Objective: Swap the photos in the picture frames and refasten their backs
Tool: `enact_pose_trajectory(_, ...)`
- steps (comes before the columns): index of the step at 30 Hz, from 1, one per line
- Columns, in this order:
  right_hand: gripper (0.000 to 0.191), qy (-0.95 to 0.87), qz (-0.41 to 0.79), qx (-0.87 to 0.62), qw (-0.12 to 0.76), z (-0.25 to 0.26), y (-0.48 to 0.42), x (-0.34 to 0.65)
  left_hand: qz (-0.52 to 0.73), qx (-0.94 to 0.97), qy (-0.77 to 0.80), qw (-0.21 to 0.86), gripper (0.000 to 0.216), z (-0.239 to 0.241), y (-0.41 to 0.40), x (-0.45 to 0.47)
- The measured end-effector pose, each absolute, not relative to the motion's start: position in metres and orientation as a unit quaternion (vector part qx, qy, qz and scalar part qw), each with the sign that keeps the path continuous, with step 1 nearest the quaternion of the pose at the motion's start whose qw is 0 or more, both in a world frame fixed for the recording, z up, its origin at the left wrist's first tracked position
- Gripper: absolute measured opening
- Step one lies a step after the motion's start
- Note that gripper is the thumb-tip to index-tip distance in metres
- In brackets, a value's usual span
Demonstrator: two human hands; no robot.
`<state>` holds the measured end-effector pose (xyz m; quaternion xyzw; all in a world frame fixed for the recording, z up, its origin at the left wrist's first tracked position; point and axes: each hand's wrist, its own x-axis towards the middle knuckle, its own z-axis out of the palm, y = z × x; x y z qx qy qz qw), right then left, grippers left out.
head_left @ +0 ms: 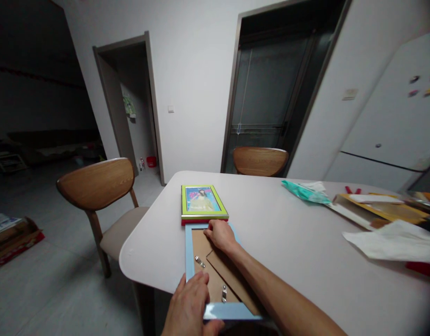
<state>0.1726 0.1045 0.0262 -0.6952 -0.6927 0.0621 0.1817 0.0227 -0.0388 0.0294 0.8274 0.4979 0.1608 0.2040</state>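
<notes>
Light-blue frame (189, 252) lies face down at the table's (288, 242) near edge, brown backing up. Left hand (190, 303) presses flat at six o'clock, fingers spread on the backing; right hand (220, 234) at twelve o'clock, fingers curled onto the top edge. Just beyond, touching: a green frame (204, 202).

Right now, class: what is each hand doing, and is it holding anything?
Left hand: fingers flat on the brown backing of the face-down blue picture frame, gripping nothing.
Right hand: fingers curled at the frame's far edge; a grip cannot be told.
</notes>
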Motion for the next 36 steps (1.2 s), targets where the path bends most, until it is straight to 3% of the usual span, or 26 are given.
enact_pose_trajectory(14, 0.015, -0.654, 0.094, -0.723, 0.202, 0.026, 0.107, 0.172, 0.153, 0.811, 0.514, 0.234, 0.068, 0.037, -0.044, 0.028)
enact_pose_trajectory(19, 0.024, -0.697, 0.109, -0.671, 0.229, 0.038, 0.093, 0.181, 0.194, 0.816, 0.491, 0.237, 0.050, 0.026, -0.041, 0.023)
enact_pose_trajectory(21, 0.028, -0.723, 0.119, -0.640, 0.233, 0.040, 0.078, 0.183, 0.213, 0.815, 0.488, 0.230, 0.055, 0.022, -0.041, 0.022)
enact_pose_trajectory(27, 0.020, -0.793, 0.135, -0.544, 0.237, 0.034, 0.031, 0.164, 0.216, 0.816, 0.493, 0.212, 0.064, 0.023, -0.042, 0.024)
enact_pose_trajectory(36, 0.018, -0.835, 0.104, -0.490, 0.229, 0.030, 0.030, 0.156, 0.228, 0.819, 0.481, 0.215, 0.046, 0.025, -0.039, 0.024)
